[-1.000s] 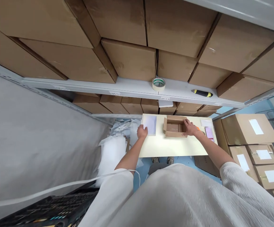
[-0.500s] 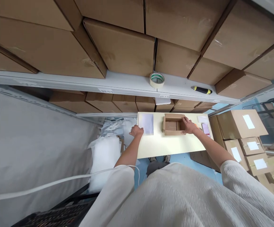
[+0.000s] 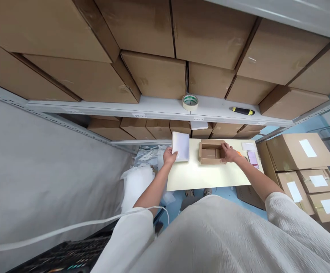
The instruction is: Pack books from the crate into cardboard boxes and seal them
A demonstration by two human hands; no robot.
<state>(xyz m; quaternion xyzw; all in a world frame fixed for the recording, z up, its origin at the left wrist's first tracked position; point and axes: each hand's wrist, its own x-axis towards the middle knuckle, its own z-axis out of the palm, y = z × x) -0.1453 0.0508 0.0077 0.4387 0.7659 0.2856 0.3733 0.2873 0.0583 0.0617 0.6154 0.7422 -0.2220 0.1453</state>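
Note:
A flat whitish rectangular pack (image 3: 181, 146), like a stack of sheets, is gripped at its left edge by my left hand (image 3: 170, 156). That edge appears tilted up from the pale yellow tabletop (image 3: 193, 178). To its right stands a small open cardboard box (image 3: 212, 160); its inside shows bare brown walls and floor. My right hand (image 3: 230, 152) grips the box's right wall, thumb outside and fingers over the rim. Just beyond that hand lies an orange thing (image 3: 239, 153), mostly hidden.
A shelf (image 3: 165, 107) ahead bears a tape roll (image 3: 190, 102), a yellow-black utility knife (image 3: 242, 110) and large cartons (image 3: 153, 76). Labelled boxes (image 3: 301, 151) are stacked at right. White packing material (image 3: 138, 185) lies left of the table. A white cable (image 3: 76, 231) crosses the lower left.
My left hand has taken hold of the whitish pack and raised its left edge. My right hand stays on the box. The camera view has shifted slightly.

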